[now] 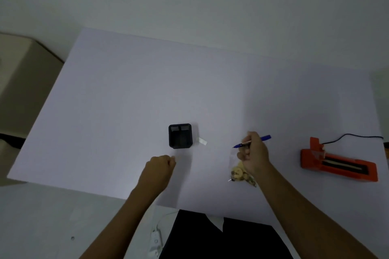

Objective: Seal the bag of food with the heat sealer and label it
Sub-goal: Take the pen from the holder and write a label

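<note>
bag (240, 174): on desk (126, 90), lower right of centre
right grip (253, 154): held pen (265, 137), over bag top
left grip (161, 166): curled, nothing seen in it, lower centre
sealer (339, 167): far right

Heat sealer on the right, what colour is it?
The heat sealer is orange with a black strip along it, as the head view shows.

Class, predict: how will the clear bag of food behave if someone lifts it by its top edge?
Probably floppy: the clear bag looks like thin film lying slack. Likely bottom-heavy, since the food pieces bunch at one end. Seems light.
</note>
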`<move>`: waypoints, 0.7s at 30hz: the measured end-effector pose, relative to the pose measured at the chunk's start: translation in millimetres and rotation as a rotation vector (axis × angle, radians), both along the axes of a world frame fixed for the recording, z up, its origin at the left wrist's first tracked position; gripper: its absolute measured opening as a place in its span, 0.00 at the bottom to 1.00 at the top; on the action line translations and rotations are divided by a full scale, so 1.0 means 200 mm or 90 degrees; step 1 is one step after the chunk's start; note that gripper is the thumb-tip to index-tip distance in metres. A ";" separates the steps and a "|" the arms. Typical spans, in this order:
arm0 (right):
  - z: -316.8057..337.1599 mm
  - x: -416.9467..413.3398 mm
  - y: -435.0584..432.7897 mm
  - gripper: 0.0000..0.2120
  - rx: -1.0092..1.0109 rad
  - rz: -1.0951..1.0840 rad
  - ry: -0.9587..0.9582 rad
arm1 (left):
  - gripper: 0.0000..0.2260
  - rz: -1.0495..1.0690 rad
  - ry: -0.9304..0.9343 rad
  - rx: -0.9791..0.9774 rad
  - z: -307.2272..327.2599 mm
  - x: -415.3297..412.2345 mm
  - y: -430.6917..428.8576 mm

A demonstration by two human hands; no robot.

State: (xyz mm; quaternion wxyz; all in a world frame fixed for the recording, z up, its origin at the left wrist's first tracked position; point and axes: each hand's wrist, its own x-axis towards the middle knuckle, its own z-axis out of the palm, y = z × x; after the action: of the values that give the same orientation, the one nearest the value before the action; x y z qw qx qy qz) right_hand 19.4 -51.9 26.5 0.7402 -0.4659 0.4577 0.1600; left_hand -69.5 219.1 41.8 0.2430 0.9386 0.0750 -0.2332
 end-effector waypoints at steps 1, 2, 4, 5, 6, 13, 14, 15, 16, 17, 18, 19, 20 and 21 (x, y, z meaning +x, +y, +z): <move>0.00 -0.02 0.04 0.18 0.001 0.029 -0.009 | 0.04 -0.030 0.058 0.057 -0.07 0.00 0.00; -0.01 -0.03 0.07 0.19 -0.005 0.050 -0.007 | 0.06 -0.056 0.087 0.104 -0.14 0.00 0.00; -0.05 -0.08 0.13 0.21 -0.021 0.066 0.018 | 0.05 -0.067 0.092 0.131 -0.24 0.02 -0.02; -0.07 -0.11 0.14 0.21 -0.023 0.071 0.031 | 0.06 -0.065 0.083 0.144 -0.25 0.03 -0.03; -0.08 -0.13 0.16 0.22 -0.025 0.077 0.039 | 0.09 -0.077 0.081 0.156 -0.28 0.04 -0.03; -0.12 -0.24 0.12 0.22 -0.033 0.092 0.068 | 0.16 -0.009 0.096 0.127 -0.44 0.02 -0.04; -0.12 -0.24 0.11 0.22 -0.029 0.091 0.069 | 0.16 -0.005 0.094 0.130 -0.45 0.01 -0.03; -0.12 -0.24 0.10 0.22 -0.027 0.090 0.070 | 0.16 -0.004 0.089 0.129 -0.46 0.01 -0.03; -0.12 -0.24 0.09 0.22 -0.026 0.090 0.070 | 0.16 -0.004 0.086 0.128 -0.47 0.01 -0.04; -0.12 -0.24 0.08 0.22 -0.026 0.092 0.069 | 0.16 -0.006 0.085 0.129 -0.48 0.00 -0.04; -0.12 -0.24 0.08 0.22 -0.027 0.093 0.069 | 0.16 -0.006 0.083 0.127 -0.48 0.00 -0.05; -0.11 -0.24 0.08 0.22 -0.027 0.095 0.069 | 0.17 -0.007 0.081 0.123 -0.49 0.00 -0.05; -0.11 -0.24 0.08 0.22 -0.027 0.096 0.069 | 0.17 -0.008 0.080 0.123 -0.49 0.00 -0.05; -0.12 -0.24 0.07 0.22 -0.027 0.098 0.069 | 0.17 -0.008 0.082 0.126 -0.49 0.00 -0.05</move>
State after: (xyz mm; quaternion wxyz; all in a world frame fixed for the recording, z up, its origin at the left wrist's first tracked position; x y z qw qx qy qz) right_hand -27.7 -37.2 3.1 0.6898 -0.5058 0.4633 0.2317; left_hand -70.0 208.7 -55.6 0.1428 0.9414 0.1073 -0.2860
